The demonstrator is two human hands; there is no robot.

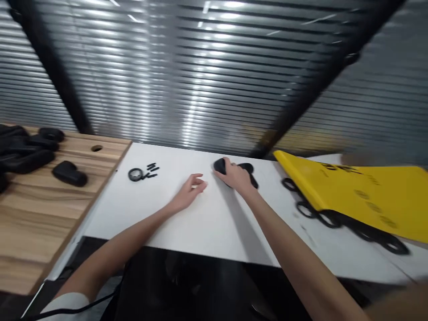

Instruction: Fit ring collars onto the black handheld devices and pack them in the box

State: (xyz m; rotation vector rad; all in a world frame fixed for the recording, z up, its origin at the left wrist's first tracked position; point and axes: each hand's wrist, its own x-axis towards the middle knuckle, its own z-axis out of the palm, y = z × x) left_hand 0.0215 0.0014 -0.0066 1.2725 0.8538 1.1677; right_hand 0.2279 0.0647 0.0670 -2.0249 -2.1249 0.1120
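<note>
Right hand (235, 175) is grasping a black part (220, 166) on the white board (214, 223), fingers wrapped over its middle, part sitting near the board's far edge. Part is looking matte, molded, with rounded lobes: one lobe is poking out left of the fingers, another is showing beyond the knuckles, and a narrower end is sticking out lower right. Most of the middle is hidden by the hand, so exact shape is unclear. Can't tell if it's touching the board or lifted slightly.

Left hand (189, 192) is open and relaxed, fingers loosely curled, holding nothing, just beside the right hand and nearest the black part. Can't tell if it's touching the board.

Farther left on the board, a black ring (135, 174) is lying beside a few short black bars (152, 168). Wood table (43, 214) is butting against the board's left side, with a similar black part (69, 174) lying on it and more black parts (22, 149) heaped at its edge. A yellow sheet (351, 196) is lying at right, with black rings (306, 208) strung along its lower edge. Louvered metal wall (200, 76) is running behind everything.
</note>
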